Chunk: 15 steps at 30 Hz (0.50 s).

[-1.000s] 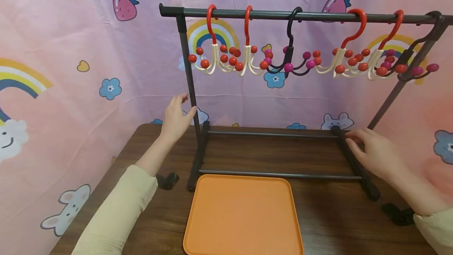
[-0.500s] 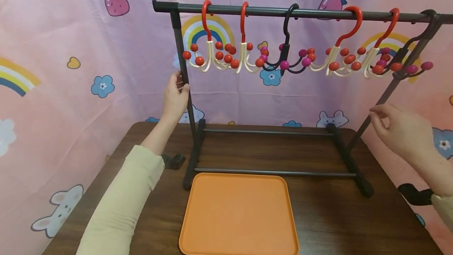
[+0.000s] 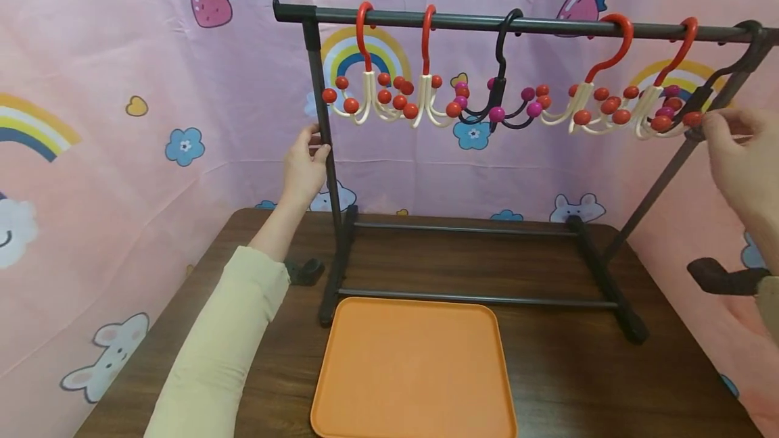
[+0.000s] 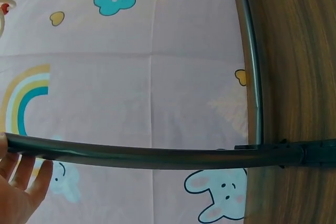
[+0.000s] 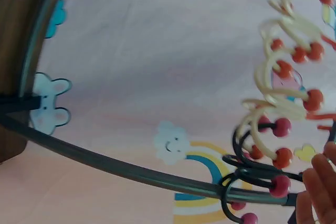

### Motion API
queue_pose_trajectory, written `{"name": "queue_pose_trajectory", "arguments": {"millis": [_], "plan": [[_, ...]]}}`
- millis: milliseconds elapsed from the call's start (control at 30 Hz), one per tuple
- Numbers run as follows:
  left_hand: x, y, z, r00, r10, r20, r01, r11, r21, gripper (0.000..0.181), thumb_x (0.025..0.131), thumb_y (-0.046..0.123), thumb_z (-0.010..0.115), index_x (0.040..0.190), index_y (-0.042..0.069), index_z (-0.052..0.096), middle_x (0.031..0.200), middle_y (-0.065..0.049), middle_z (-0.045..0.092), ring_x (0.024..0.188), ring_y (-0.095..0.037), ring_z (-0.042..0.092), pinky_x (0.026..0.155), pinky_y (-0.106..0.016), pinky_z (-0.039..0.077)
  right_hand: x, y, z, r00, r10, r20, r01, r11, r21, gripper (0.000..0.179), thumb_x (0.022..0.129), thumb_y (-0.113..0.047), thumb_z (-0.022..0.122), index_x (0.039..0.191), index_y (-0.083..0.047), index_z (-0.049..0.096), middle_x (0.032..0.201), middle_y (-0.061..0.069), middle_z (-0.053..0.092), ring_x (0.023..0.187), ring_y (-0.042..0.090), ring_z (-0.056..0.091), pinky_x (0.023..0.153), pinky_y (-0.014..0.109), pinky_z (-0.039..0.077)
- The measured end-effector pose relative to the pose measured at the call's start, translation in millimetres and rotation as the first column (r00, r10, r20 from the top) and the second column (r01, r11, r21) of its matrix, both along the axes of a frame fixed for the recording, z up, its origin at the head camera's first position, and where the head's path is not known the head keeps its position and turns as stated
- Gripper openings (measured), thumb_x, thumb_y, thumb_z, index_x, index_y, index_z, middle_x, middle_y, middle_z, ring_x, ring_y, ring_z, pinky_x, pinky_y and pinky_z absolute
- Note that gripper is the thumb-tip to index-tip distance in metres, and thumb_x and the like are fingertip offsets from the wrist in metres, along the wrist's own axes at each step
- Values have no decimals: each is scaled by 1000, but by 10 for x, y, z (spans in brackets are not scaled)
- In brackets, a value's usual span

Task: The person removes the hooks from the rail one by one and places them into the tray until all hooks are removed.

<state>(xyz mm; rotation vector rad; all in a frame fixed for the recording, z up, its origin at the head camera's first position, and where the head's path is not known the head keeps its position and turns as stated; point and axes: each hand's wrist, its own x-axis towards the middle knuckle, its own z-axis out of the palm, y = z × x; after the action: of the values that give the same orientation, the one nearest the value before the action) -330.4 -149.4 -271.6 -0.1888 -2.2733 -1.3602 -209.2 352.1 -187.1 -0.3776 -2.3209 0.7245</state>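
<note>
Ideally jolting no hook hangers (image 3: 497, 92), the left hand (image 3: 304, 167) is gripping a rack post (image 3: 335, 201), the half-open right hand (image 3: 751, 161) seemingly empty.

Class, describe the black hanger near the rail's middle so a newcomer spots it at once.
On the wooden table, behind the orange tray, stands a dark rack. Along its top rail, take the third hanger from the left. It is black with magenta balls between red-hooked, cream-pronged neighbours; the other black one hangs far right.
</note>
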Motion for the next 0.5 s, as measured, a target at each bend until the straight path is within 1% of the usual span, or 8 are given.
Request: {"name": "queue_pose_trajectory", "arguments": {"millis": [67,167,233,333,367,400,467,500], "plan": [[-24,0,-27,1000,-4,4,3,1000,24,38,94,9,46,132,7,41,119,-15,53,107,-26,55,89,-37,46,-43,26,60,1000,-30,-9,29,995,-93,40,94,-39,36,126,-19,52,91,-30,34,72,-12,29,62,14,27],[-38,-24,-68,1000,9,5,-10,998,65,37,94,9,46,132,9,42,119,-14,53,106,-25,55,89,-37,46,-112,52,118,999,-35,20,38,983,-177,40,94,-43,37,130,-29,44,97,-31,34,78,-12,29,70,16,29],[-38,-46,-85,1000,19,-1,-19,997,77,37,94,8,46,131,9,43,118,-14,53,105,-26,55,89,-38,45,-174,60,142,999,-28,39,35,979,-203,43,93,-44,38,134,-29,40,105,-29,36,84,-11,30,72,18,30],[-26,-68,-83,1000,19,5,-19,999,49,37,94,9,46,131,10,42,119,-14,53,105,-27,56,89,-38,45,-263,61,162,997,-44,68,58,974,-218,49,92,-47,39,137,-30,34,126,-17,39,104,-5,35,78,20,32],[-23,-71,-78,1000,12,11,-13,999,41,38,94,10,46,132,10,42,120,-14,53,106,-27,56,89,-39,45,-295,62,176,996,-55,70,69,974,-215,50,91,-47,39,138,-30,33,132,-13,37,112,-2,34,79,20,32],[-17,-72,-69,1000,2,19,-3,999,36,38,95,10,46,132,10,41,121,-14,52,106,-26,56,89,-39,45,-319,62,196,995,-63,80,80,970,-229,52,90,-49,40,139,-32,31,138,-9,33,117,1,32,85,23,33],[-10,-72,-52,999,-18,33,17,999,37,38,95,10,45,133,10,39,121,-14,51,107,-26,55,89,-39,45,-353,65,233,992,-72,102,97,958,-269,55,89,-54,41,139,-37,26,147,-7,20,124,6,27,96,29,33],[-6,-72,-43,999,-27,40,26,999,41,38,95,10,45,133,10,39,122,-14,51,107,-26,55,89,-40,45,-368,67,258,992,-72,104,100,951,-294,56,88,-56,41,139,-39,25,146,-8,20,123,5,27,98,31,31]]}}
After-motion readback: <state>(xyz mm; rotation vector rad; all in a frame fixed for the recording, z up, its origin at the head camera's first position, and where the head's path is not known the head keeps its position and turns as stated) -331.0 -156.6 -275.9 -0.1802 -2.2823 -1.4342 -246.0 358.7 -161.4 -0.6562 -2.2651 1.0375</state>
